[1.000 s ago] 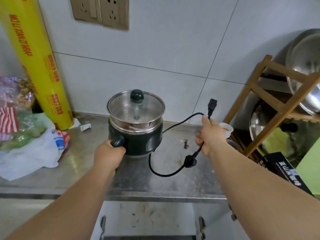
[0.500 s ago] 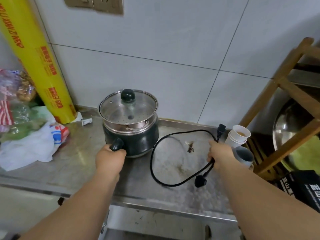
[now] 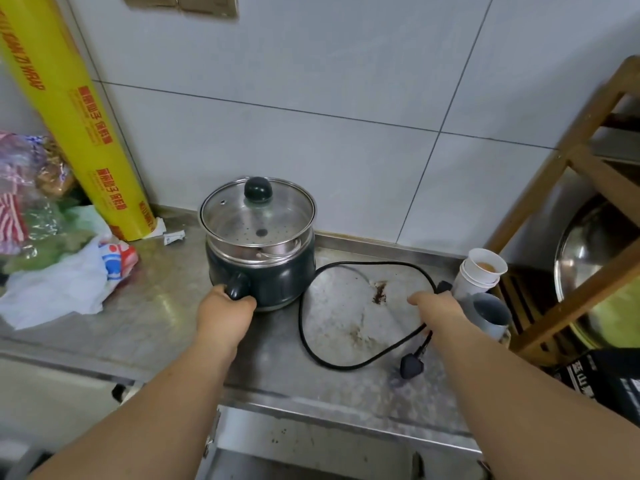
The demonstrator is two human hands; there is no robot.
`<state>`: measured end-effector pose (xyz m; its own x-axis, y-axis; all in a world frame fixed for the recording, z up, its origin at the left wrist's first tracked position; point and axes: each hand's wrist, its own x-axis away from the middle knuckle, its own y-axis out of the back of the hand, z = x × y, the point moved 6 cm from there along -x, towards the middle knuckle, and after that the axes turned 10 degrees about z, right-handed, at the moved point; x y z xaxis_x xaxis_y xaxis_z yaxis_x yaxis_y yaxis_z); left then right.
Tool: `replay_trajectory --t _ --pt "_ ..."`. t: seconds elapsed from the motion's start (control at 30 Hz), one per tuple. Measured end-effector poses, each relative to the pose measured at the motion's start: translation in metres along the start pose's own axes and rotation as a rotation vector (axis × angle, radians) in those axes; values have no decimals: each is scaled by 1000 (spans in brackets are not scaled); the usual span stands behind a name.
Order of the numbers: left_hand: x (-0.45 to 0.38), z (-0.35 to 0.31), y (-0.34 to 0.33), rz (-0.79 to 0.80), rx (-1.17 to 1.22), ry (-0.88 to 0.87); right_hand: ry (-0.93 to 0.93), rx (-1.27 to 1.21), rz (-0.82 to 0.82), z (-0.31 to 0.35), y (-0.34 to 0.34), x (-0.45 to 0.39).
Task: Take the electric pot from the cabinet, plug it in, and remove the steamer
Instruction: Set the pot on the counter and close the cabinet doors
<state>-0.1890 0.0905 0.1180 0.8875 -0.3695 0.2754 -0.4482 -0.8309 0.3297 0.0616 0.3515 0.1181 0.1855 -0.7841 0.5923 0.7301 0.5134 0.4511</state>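
Steel covers the counter (image 3: 166,306), and the dark green electric pot (image 3: 273,278) stands on it near the far wall, upright, with its glass lid (image 3: 258,211) on. Through the glass the perforated steamer (image 3: 252,237) shows, seated in the top of the pot. The left hand (image 3: 221,315) is clenched around the pot's stubby black handle (image 3: 237,289) on the near side.

To the right of the pot the black power cord (image 3: 304,327) lies in a wide loop on the counter. The right hand (image 3: 438,311) rests over the right side of that loop with its fingers curled down on the cord; it seems to grasp it, though the palm hides the contact. The wall plug (image 3: 411,367) lies flat on the counter just near of that hand, and the cord's other end (image 3: 443,286) peeks out just beyond the knuckles, not connected to the pot.

Right of the hand stand stacked paper cups (image 3: 479,271) and a grey mug (image 3: 491,315), close beside a wooden rack (image 3: 588,188) holding steel bowls (image 3: 585,251). At the far left a yellow roll of cling wrap (image 3: 69,119) leans against the wall above a heap of plastic bags (image 3: 59,271). A wall socket (image 3: 194,3) sits at the top edge of the view, well above the pot.
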Motion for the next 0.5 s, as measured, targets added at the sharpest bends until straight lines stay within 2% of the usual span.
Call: replay_trajectory --t 0.13,0.23,0.3,0.37,0.5 --pt "-1 -2 8 156 -128 -3 117 227 -98 2 2 10" --pt "6 8 35 52 -101 29 332 354 -172 14 -7 25" --pt "11 20 59 -28 -136 67 415 377 -152 20 -19 36" --pt "18 33 83 -55 -214 109 447 380 -103 20 -35 51" --pt "29 56 123 -52 -339 70 470 403 -17 10 -64 80"
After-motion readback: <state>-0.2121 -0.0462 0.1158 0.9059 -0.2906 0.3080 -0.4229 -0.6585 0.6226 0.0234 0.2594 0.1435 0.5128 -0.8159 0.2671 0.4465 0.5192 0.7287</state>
